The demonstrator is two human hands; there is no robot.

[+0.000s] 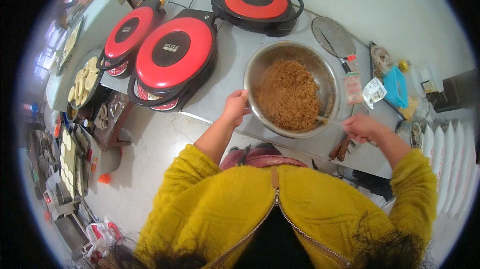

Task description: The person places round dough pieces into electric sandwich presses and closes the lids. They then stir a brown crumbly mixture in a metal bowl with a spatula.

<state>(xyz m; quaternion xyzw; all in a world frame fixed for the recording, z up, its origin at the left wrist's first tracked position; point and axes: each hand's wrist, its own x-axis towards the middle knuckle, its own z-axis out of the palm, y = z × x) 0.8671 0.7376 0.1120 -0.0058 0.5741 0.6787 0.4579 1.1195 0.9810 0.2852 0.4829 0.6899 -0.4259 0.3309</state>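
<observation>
A wide stainless steel bowl (332, 77) stands near the front edge of the table, partly filled with a crumbly brown mixture (290, 94). My left hand (237, 107) grips the bowl's rim on its left side. In my right hand (362, 128) is a thin utensil (330, 120), held by its handle, with its far end sunk in the mixture at the bowl's lower right. The kind of utensil cannot be told, since its end is buried and the hand is slightly blurred. Two wooden-handled tools (342, 149) lie on the table just below my right hand.
Red electric griddles (174, 51), (129, 31) and a third griddle (257, 2) stand left of and behind the bowl. A round perforated disc (330, 32), packets (353, 87), a blue container (395, 87) and a tin (410, 134) lie to the right. Flatbreads (84, 81) sit at left.
</observation>
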